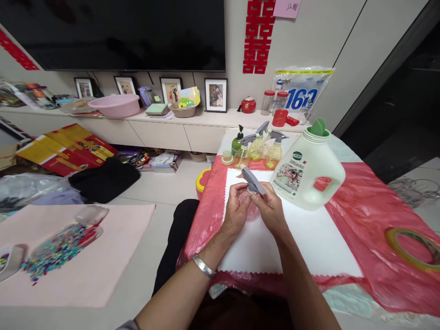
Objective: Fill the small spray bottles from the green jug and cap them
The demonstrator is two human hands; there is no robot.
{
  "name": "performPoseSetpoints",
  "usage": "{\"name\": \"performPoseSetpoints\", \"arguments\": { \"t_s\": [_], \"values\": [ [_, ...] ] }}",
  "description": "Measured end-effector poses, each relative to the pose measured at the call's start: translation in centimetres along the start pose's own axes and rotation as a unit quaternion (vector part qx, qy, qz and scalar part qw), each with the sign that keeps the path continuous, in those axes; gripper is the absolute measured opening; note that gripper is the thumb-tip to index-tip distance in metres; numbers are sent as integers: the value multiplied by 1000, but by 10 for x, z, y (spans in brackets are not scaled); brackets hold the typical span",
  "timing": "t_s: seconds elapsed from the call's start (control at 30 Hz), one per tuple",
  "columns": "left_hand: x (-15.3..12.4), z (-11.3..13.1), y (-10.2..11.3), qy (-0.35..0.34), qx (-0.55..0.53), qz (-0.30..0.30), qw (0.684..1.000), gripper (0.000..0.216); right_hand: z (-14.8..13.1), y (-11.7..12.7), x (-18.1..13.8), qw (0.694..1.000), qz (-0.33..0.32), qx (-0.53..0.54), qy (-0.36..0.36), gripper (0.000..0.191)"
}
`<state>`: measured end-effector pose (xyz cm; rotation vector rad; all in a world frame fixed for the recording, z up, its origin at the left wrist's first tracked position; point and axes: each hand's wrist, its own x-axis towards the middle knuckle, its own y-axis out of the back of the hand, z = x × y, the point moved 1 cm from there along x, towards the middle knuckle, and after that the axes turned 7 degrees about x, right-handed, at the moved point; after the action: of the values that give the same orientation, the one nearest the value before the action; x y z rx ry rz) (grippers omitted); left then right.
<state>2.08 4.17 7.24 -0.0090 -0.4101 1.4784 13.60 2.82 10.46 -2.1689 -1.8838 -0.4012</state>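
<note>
Both my hands are closed around a pink see-through spray bottle point(253, 211) with a grey trigger head point(252, 180), over a white scallop-edged sheet point(254, 252). My left hand point(236, 208) wraps the bottle's left side near the neck. At the collar and the right side is my right hand point(271, 208). Much of the bottle's body is hidden by the fingers. Just beyond stand several yellowish spray bottles point(274, 155) with grey heads and a green pump bottle point(237, 143). A large pale green jug point(309, 169) stands to the right, a green cap piece tilted in its mouth.
Red plastic sheeting point(364, 201) covers the table, with a tape roll point(414, 249) at right. A small pale cup point(227, 157) sits by the bottles. On the left, a pink surface point(103, 256) holds spilled colourful bits point(57, 250). A cabinet point(158, 133) runs along the wall.
</note>
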Motion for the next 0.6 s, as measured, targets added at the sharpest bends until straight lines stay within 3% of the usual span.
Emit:
{"name": "performPoseSetpoints", "arguments": {
  "t_s": [0.6],
  "values": [
    [1, 3, 1, -15, -36, -6, 999, 34, 0, -9, -10, 989, 69, -123, 40, 21]
  ]
}}
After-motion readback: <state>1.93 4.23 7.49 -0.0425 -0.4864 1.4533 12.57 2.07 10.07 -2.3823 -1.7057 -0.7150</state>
